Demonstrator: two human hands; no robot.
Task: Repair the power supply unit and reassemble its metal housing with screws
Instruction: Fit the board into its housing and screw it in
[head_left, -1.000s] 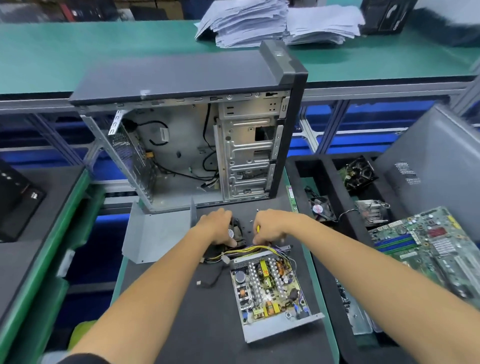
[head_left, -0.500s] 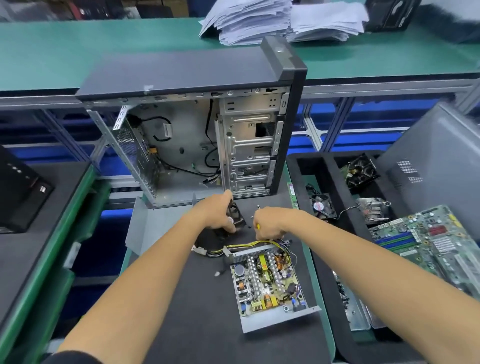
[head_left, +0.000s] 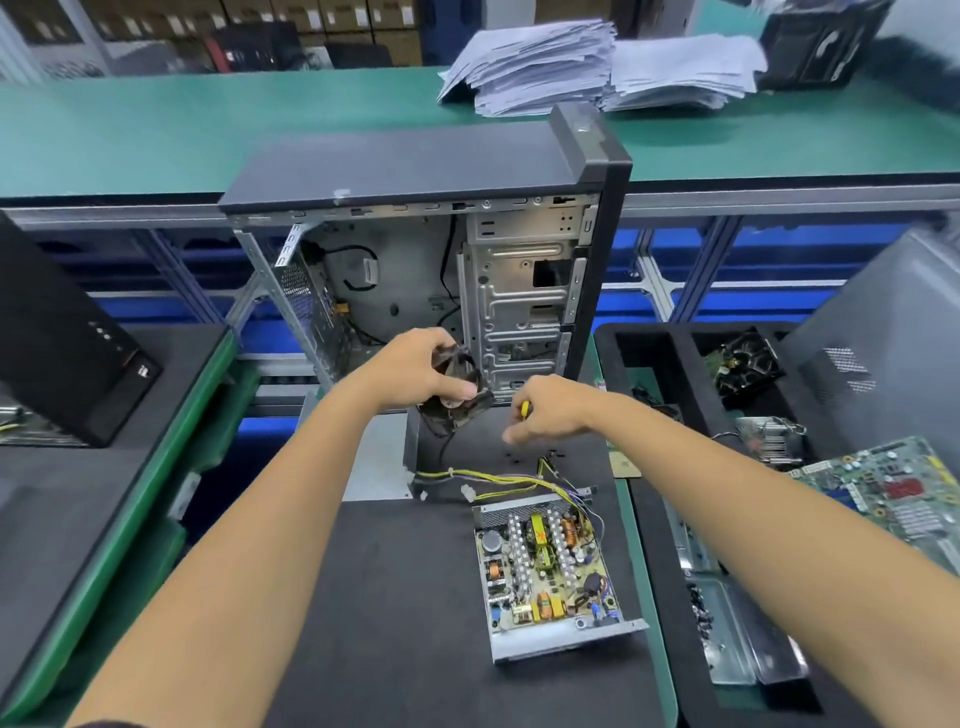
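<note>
The open power supply unit (head_left: 550, 571) lies on the black mat, its circuit board exposed in the metal base, with yellow wires (head_left: 498, 480) running off its far end. My left hand (head_left: 415, 371) grips a black cooling fan (head_left: 465, 397) lifted above the mat. A dark wire hangs from the fan. My right hand (head_left: 545, 410) is curled round a yellow-handled screwdriver (head_left: 524, 409) just right of the fan. The grey metal cover (head_left: 374, 457) of the unit lies below my left hand. A few small dark screws (head_left: 550, 454) sit on the mat.
An open computer tower case (head_left: 431, 260) stands right behind my hands. A black tray (head_left: 649, 353) at the right holds fans, a heatsink (head_left: 769, 436), a green motherboard (head_left: 893, 493) and metal brackets. A grey side panel (head_left: 883, 338) leans at far right. Paper stacks (head_left: 597, 67) lie on the green bench.
My left hand has lifted the fan up off the mat, away from the power supply. My right hand rose a little with the screwdriver.
</note>
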